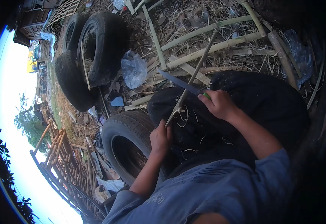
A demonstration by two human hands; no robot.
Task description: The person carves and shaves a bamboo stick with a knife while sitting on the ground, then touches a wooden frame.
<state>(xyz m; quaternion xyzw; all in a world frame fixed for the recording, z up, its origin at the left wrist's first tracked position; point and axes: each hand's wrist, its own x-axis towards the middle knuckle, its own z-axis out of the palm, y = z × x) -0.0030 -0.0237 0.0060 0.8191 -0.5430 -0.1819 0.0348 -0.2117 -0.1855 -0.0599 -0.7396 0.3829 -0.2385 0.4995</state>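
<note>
At centre, the right hand (220, 105) grips a green-handled knife (178, 80) across a bamboo strip (197, 71) clenched by the left hand (160, 139), which a sudden skid could cut.

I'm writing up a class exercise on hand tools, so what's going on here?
A person is working on a thin wooden strip. The left hand grips its near end, while the right hand holds a green-handled knife, its blade crossing the strip. Whether it is cutting right now isn't clear. Pale shavings lie on the dark trousers, and a tyre is beside the left arm.
</note>
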